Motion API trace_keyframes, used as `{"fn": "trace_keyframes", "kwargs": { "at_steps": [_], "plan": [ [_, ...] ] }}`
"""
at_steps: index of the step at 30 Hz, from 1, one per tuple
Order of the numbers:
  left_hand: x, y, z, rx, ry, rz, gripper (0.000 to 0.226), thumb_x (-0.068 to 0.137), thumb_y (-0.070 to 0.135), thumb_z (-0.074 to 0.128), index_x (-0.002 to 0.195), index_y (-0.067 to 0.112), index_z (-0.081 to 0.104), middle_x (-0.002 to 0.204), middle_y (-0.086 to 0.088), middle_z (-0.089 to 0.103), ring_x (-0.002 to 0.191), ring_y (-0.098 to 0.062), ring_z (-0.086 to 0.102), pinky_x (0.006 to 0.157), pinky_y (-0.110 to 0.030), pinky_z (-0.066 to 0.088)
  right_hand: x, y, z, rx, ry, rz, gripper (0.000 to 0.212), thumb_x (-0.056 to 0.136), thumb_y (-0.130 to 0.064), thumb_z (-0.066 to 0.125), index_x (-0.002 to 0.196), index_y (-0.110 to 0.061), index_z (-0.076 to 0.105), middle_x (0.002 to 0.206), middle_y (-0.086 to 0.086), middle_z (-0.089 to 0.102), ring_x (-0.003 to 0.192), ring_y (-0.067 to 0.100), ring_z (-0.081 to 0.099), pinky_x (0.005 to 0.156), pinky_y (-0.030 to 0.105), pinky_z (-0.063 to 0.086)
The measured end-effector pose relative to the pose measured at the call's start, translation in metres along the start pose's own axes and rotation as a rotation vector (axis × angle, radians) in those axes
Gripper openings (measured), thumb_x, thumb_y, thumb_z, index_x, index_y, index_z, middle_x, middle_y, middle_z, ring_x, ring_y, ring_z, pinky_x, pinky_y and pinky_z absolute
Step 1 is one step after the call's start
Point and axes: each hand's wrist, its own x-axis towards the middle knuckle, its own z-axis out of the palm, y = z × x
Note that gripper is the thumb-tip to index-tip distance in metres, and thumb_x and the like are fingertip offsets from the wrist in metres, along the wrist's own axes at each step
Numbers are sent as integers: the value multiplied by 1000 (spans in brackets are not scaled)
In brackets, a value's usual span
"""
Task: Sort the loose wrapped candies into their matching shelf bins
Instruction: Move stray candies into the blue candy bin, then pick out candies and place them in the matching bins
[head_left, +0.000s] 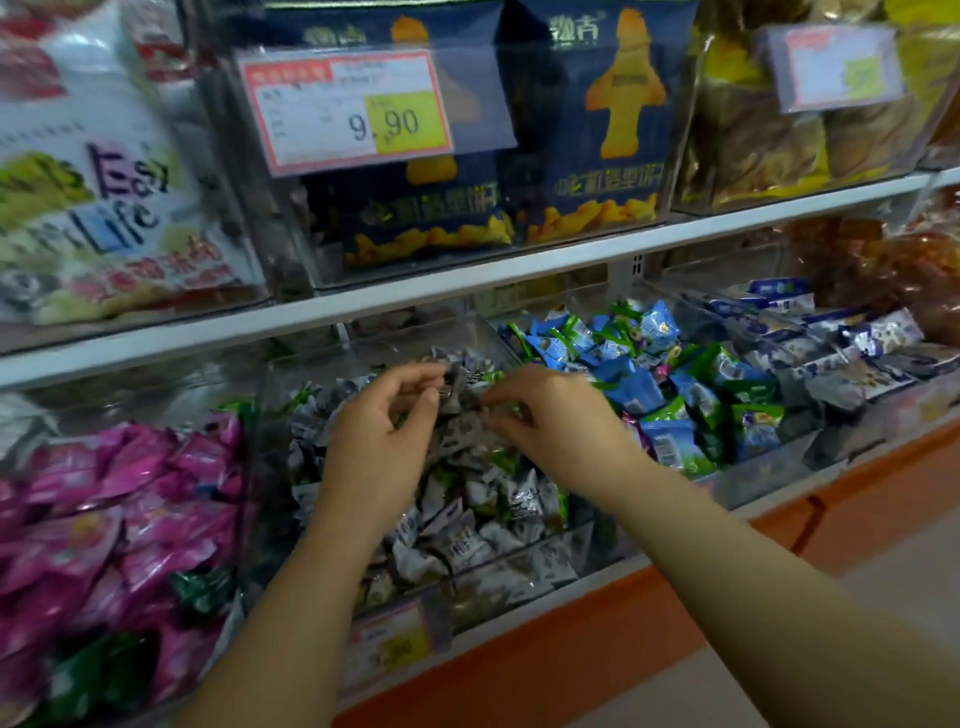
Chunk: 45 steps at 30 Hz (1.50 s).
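Head view: both hands are over the clear bin (524, 582) of grey candies (488, 499). The left hand (382, 441) and right hand (558, 426) pinch blurred grey wrappers (462, 395) between them; the exact grip is hard to see.

Both hands — left hand (382, 441), right hand (558, 423) — in silver candies (467, 499)

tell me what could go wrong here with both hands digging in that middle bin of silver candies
1. The silver candies are heaped high; the left hand or right hand could push some over the clear front wall.
2. Green wrappers sit mixed among the silver and may be missed.
3. The blue and green candies lie close by, so pieces could spill across the divider.
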Motion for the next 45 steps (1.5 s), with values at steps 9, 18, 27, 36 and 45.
{"fn": "trace_keyframes", "kwargs": {
  "at_steps": [9, 18, 27, 36, 45],
  "plan": [
    [4, 4, 26, -22, -48, 60, 19, 97, 21, 51, 102, 37, 58, 98, 26, 56, 87, 21, 49, 66, 4, 37, -15, 45, -37, 86, 108, 232, 20, 92, -16, 59, 109, -17, 69, 95, -5, 67, 85, 6, 59, 75, 13, 40],
    [5, 12, 89, 207, -190, 172, 22, 97, 23, 52, 116, 26, 63, 112, 9, 61, 85, 9, 54, 81, -15, 45, -60, 119, -69, 156, -14, 379, 16, 92, -16, 59, 105, -22, 67, 105, -3, 68, 86, -1, 60, 68, 3, 43],
    [13, -3, 96, 271, -156, 288, 21, 96, 26, 51, 109, 25, 67, 109, 18, 52, 101, 8, 35, 105, -37, 33, -36, 121, -47, 57, -444, 232, 53, 85, -31, 69, 133, -32, 48, 135, -7, 49, 117, 13, 52, 93, 22, 40],
    [14, -11, 95, 309, -177, 336, 25, 98, 31, 46, 110, 24, 67, 120, 10, 56, 113, -4, 39, 106, -39, 30, -29, 162, -62, -253, -224, 233, 37, 81, -6, 69, 114, -23, 65, 131, 3, 57, 126, 27, 41, 105, 42, 34],
    [12, -9, 92, 328, -241, 321, 41, 91, 45, 35, 114, 29, 65, 127, 15, 53, 120, -4, 38, 108, -37, 28, -29, 162, -81, -203, -167, 272, 35, 80, -10, 71, 106, -33, 65, 124, 0, 62, 118, 29, 51, 97, 45, 45]
  ]
}}
